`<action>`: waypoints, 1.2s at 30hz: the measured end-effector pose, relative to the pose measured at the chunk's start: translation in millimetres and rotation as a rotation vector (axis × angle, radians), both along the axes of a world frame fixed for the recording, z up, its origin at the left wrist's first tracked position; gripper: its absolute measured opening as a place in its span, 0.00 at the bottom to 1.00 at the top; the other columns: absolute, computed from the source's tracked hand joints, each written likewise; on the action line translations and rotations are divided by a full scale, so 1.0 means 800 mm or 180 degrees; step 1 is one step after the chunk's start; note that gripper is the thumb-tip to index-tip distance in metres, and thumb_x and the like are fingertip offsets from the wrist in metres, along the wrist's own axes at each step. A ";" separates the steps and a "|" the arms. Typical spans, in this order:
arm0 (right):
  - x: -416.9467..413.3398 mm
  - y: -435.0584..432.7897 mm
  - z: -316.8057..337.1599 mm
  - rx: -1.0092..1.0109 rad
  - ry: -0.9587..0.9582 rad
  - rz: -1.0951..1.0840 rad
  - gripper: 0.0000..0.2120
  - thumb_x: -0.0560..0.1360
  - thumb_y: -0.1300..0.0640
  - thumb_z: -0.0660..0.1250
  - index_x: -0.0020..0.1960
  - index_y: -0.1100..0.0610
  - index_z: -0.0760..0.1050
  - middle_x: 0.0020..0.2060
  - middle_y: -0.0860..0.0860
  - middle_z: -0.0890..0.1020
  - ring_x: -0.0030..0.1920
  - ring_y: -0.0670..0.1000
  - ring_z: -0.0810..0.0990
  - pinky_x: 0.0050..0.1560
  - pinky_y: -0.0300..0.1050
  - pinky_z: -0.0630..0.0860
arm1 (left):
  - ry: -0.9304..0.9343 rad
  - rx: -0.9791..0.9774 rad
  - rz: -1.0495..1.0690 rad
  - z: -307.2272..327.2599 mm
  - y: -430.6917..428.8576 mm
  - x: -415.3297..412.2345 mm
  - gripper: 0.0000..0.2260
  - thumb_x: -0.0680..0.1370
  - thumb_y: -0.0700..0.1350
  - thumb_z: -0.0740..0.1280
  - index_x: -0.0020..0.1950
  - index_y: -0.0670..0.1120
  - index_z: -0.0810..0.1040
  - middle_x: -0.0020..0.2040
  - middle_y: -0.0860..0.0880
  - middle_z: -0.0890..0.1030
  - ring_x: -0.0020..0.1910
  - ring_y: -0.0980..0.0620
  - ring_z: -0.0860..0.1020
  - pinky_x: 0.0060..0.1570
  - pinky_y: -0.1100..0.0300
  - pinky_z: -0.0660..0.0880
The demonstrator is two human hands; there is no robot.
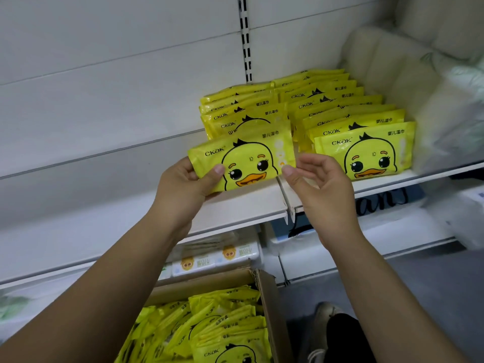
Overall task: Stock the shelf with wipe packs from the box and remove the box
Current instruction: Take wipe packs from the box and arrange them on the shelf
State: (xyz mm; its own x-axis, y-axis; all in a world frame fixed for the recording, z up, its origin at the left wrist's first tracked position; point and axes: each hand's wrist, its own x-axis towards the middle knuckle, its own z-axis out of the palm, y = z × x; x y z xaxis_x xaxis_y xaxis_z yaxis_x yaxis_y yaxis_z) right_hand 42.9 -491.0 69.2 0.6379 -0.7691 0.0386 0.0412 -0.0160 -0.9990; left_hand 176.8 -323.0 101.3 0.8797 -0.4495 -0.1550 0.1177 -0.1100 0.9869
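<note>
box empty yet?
No. The box is open and still holds many yellow wipe packs, piled loosely up near its rim.

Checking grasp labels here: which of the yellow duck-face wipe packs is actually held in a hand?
The front yellow duck-face wipe pack of the left row: the left hand pinches its left end, while the other packs stand untouched.
</note>
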 end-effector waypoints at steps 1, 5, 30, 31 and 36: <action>0.001 0.000 -0.002 -0.0058 0.0045 0.0020 0.21 0.72 0.51 0.77 0.61 0.53 0.76 0.57 0.46 0.82 0.58 0.41 0.81 0.57 0.35 0.78 | -0.0028 -0.0007 0.0086 -0.003 -0.005 0.003 0.10 0.79 0.39 0.71 0.60 0.46 0.81 0.51 0.47 0.87 0.50 0.48 0.86 0.54 0.52 0.83; 0.008 0.004 -0.015 -0.0216 0.0186 0.0073 0.21 0.75 0.50 0.75 0.65 0.52 0.76 0.66 0.45 0.78 0.65 0.42 0.77 0.68 0.41 0.74 | -0.0333 0.0028 0.0305 -0.018 -0.038 0.010 0.08 0.79 0.40 0.72 0.56 0.49 0.83 0.53 0.50 0.87 0.52 0.48 0.86 0.56 0.48 0.82; 0.017 0.005 -0.031 -0.0767 0.0470 0.0256 0.17 0.77 0.53 0.73 0.65 0.52 0.78 0.65 0.43 0.78 0.68 0.41 0.73 0.74 0.44 0.66 | -0.1429 0.1258 0.0728 -0.048 -0.085 0.080 0.12 0.76 0.52 0.73 0.53 0.45 0.82 0.57 0.45 0.80 0.53 0.47 0.79 0.51 0.56 0.75; 0.016 0.006 -0.028 -0.0863 0.0566 0.0312 0.18 0.77 0.52 0.72 0.66 0.52 0.77 0.67 0.43 0.77 0.68 0.39 0.71 0.74 0.41 0.65 | -0.1407 0.1251 0.0710 -0.048 -0.083 0.080 0.14 0.75 0.53 0.73 0.55 0.46 0.81 0.57 0.46 0.80 0.53 0.48 0.79 0.52 0.56 0.76; 0.012 0.013 -0.005 -0.1396 0.1013 0.0602 0.23 0.78 0.48 0.70 0.71 0.53 0.74 0.72 0.46 0.74 0.72 0.43 0.68 0.70 0.33 0.60 | -0.1418 0.1246 0.0661 -0.045 -0.066 0.061 0.21 0.74 0.52 0.76 0.60 0.47 0.73 0.60 0.48 0.78 0.59 0.51 0.76 0.59 0.55 0.74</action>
State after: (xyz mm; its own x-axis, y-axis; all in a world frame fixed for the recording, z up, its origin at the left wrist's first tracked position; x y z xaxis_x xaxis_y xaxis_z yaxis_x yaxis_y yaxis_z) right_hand 52.2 -480.2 65.1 0.7952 -0.5959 0.1119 -0.2182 -0.4533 -0.8642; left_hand 225.9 -375.5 65.0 0.9606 -0.2465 0.1281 -0.2379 -0.4923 0.8373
